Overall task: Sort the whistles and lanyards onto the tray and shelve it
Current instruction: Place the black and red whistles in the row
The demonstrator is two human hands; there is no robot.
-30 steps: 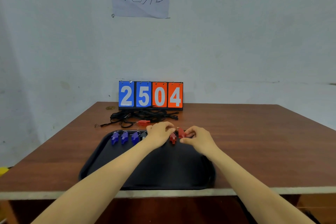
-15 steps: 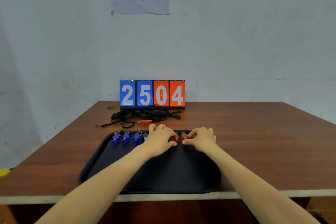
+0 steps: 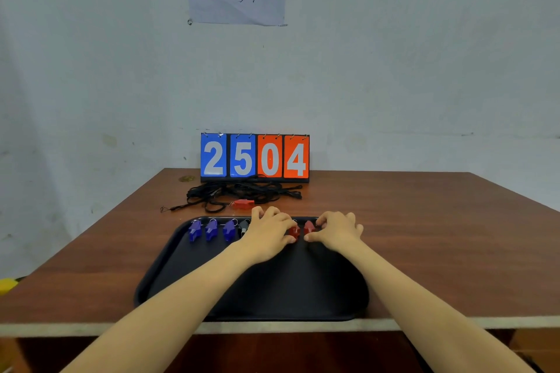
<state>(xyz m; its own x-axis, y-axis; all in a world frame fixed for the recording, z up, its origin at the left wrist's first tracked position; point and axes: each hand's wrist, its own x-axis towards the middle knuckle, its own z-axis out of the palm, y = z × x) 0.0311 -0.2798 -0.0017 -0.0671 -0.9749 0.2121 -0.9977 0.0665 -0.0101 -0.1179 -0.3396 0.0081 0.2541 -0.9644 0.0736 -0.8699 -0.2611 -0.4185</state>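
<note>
Two hands on tray [image 3: 169, 254] row, aligning by colour; left hand [image 3: 270, 233] pinches red whistle [image 3: 293, 231]; right hand [image 3: 339, 230] pinches second red [image 3: 309, 226].

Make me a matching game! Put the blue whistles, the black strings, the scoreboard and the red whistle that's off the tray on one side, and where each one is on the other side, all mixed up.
Things:
1. blue whistles
2. black lanyards
3. scoreboard
4. lone red whistle

Places:
A. standing at the table's far edge, by the wall
B. lying on the table among the black strings
C. in a row at the tray's far left
D. heaped between scoreboard and tray

Pairs: 1-C, 2-D, 3-A, 4-B
</note>
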